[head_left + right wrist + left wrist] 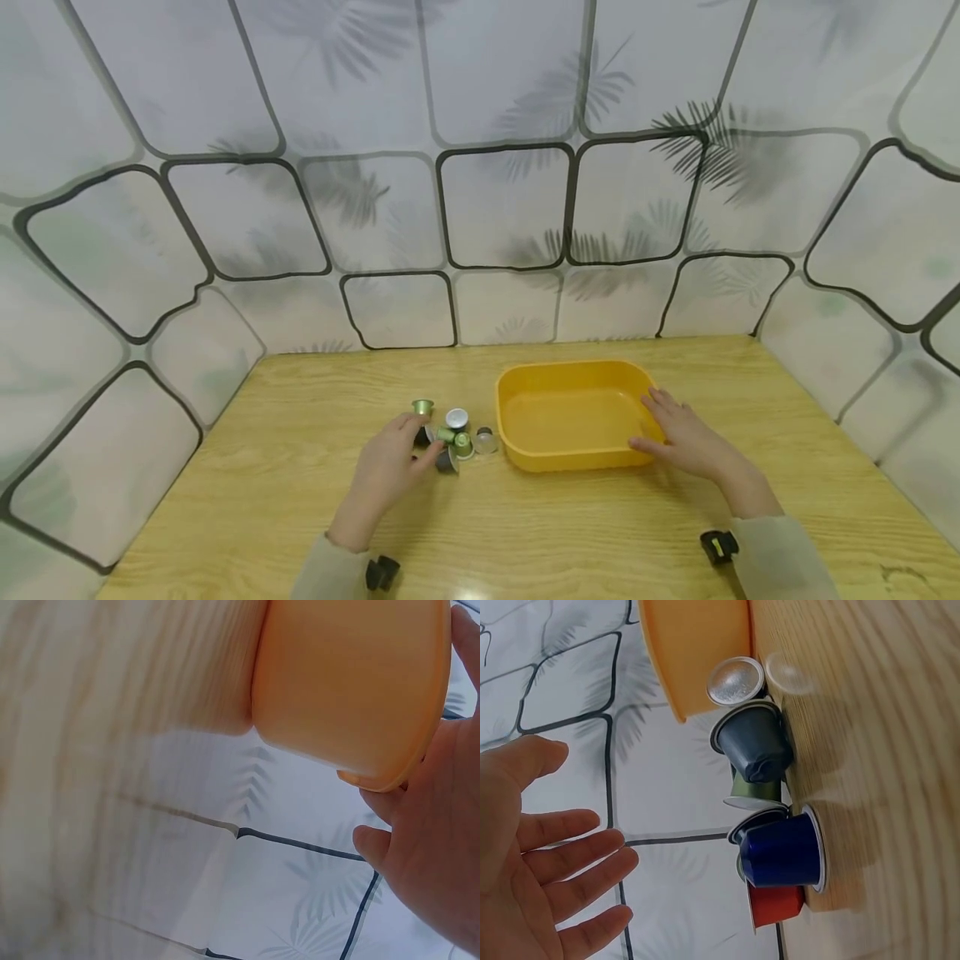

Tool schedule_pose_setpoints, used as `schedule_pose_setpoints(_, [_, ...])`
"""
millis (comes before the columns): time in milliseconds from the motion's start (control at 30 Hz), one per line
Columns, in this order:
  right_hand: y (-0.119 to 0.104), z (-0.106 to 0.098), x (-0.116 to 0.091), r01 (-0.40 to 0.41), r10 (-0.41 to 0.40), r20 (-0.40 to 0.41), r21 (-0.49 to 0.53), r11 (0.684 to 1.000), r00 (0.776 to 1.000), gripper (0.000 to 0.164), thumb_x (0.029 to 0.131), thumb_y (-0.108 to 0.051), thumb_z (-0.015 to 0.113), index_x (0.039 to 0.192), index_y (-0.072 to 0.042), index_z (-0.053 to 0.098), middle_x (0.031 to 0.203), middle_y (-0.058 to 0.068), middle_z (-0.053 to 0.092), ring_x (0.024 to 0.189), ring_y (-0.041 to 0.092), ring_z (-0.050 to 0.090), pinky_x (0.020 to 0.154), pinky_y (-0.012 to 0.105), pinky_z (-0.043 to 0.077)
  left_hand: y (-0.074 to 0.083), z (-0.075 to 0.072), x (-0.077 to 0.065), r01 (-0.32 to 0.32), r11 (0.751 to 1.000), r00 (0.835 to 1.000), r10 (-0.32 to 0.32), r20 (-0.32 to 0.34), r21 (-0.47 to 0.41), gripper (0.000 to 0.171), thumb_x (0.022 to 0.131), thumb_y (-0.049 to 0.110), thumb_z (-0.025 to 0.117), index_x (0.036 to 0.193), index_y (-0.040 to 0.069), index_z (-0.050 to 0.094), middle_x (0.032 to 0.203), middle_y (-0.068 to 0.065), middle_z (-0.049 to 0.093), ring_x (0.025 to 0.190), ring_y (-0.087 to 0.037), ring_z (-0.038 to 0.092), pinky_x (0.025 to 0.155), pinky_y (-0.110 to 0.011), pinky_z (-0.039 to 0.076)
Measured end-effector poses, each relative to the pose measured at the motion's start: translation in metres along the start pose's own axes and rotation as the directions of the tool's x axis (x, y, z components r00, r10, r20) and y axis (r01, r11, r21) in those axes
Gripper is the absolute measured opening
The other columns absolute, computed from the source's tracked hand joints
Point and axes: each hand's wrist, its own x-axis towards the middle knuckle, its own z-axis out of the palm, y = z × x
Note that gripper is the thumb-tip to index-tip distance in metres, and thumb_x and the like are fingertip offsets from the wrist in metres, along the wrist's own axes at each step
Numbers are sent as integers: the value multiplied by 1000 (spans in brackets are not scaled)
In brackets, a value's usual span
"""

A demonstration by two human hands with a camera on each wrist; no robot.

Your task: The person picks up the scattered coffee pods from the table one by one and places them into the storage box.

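Over a cluster of coffee capsules, my left hand point(393, 458) hovers with its fingers spread and nothing in its grasp. The left wrist view shows a blue capsule point(780, 853), a red capsule point(775, 904), a dark grey capsule point(754, 742) and one with a silver lid point(736, 681). Green capsules point(463, 446) lie among them in the head view, partly hidden by my fingers. My right hand point(690, 437) rests at the right rim of a yellow plastic bin point(566, 461), fingers loosely extended over the edge. The bin's bare floor shows.
The capsules lie just left of the bin on a light wooden table point(300, 467). Patterned fabric walls point(502, 217) stand at the back and both sides of the table. A black wrist device point(718, 547) sits by my right sleeve.
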Motion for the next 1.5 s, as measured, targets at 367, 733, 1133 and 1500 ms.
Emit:
schedule_pose_setpoints(367, [-6, -5, -4, -5, 6, 19, -25, 1000, 1000, 80, 87, -43, 51, 133, 14, 21, 137, 34, 13, 126, 46, 8, 97, 60, 9, -6, 0, 2, -2, 999, 1000, 3, 10, -54, 41, 80, 29, 65, 106, -1, 59, 102, -13, 59, 88, -26, 58, 68, -37, 50])
schedule_pose_setpoints(733, [-6, -8, -1, -5, 5, 16, -24, 1000, 1000, 81, 86, -43, 52, 133, 15, 21, 137, 34, 13, 126, 46, 8, 98, 59, 8, -7, 8, 8, -94, 978, 989, 114, 98, -186, 41, 75, 25, 71, 103, -1, 58, 101, -9, 56, 89, -23, 56, 75, -35, 48])
schedule_pose_setpoints(1133, [-7, -9, 0, -11, 11, 26, -23, 1000, 1000, 81, 86, -44, 52, 132, 15, 21, 137, 34, 14, 126, 46, 8, 98, 59, 8, -12, 16, 9, -116, 961, 959, 174, 224, -252, 37, 75, 22, 71, 102, 0, 58, 101, -8, 58, 88, -23, 57, 75, -34, 48])
schedule_pose_setpoints(1500, [-4, -4, 1, -13, 12, 32, 2, 1000, 999, 82, 85, -44, 52, 132, 16, 21, 137, 33, 14, 126, 45, 7, 98, 58, 7, -19, 21, 13, -124, 968, 936, 188, 299, -220, 34, 72, 18, 73, 98, 0, 60, 95, -7, 58, 87, -20, 56, 77, -33, 47])
